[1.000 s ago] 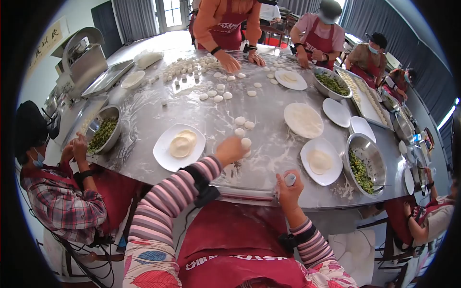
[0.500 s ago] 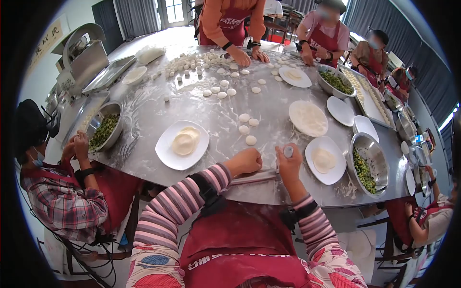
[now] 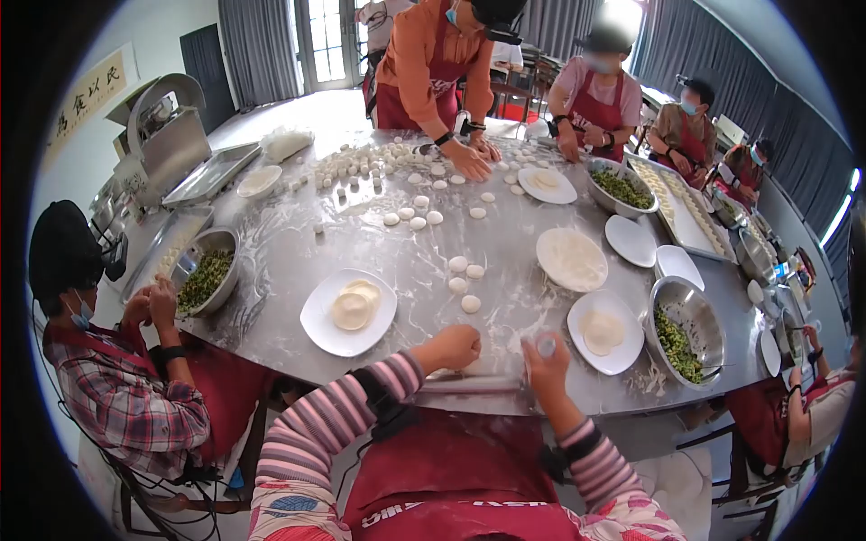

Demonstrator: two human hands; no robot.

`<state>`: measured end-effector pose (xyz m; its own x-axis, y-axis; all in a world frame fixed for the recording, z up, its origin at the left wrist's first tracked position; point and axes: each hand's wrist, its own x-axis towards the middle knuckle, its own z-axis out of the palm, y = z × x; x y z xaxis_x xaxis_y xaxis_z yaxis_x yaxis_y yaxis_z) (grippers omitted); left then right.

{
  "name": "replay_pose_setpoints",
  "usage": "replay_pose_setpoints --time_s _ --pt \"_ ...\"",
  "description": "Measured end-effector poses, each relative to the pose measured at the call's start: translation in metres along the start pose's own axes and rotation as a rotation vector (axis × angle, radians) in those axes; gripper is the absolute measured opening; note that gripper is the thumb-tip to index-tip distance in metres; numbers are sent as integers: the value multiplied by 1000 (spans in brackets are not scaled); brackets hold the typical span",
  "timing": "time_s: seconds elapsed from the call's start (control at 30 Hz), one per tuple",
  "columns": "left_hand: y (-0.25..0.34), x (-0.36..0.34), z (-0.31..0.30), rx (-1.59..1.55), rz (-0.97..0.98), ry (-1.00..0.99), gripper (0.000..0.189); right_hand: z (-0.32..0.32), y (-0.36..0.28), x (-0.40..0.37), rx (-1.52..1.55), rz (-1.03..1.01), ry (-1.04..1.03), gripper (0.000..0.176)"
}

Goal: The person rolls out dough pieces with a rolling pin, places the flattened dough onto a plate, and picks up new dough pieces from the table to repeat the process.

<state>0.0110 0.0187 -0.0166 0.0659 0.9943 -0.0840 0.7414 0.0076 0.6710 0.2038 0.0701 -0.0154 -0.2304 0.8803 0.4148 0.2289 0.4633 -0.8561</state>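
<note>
Near the front edge of the steel table, my left hand is closed low over the floured surface; what its fingers hold, if anything, is hidden. My right hand is wrapped round a rolling pin, whose rounded end shows above the fingers. Just beyond my left hand lies a short line of several flattened dough pieces. A white plate with round wrappers stands to the left. Another square plate with wrappers is right of my right hand.
A steel bowl of green filling stands at the right, another at the left beside a seated person. A floured round plate lies beyond my right hand. Many dough balls cover the far side, where a person in orange leans over.
The head view has tilted up, so the table sits lower in the picture. The person in orange has moved a hand rightward. Both my hands remain closed near the table edge.
</note>
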Motion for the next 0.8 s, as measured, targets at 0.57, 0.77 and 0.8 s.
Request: replay_pose_setpoints --time_s 0.57,0.77,0.8 --pt "4 -14 -7 -139 -35 -68 16 4 6 -1 47 -85 71 20" --pt "14 0 -15 -36 -69 -61 18 30 2 39 -91 -175 91 21" --pt "11 -1 -12 -43 -68 -59 18 18 -4 25 -89 -195 91 21"
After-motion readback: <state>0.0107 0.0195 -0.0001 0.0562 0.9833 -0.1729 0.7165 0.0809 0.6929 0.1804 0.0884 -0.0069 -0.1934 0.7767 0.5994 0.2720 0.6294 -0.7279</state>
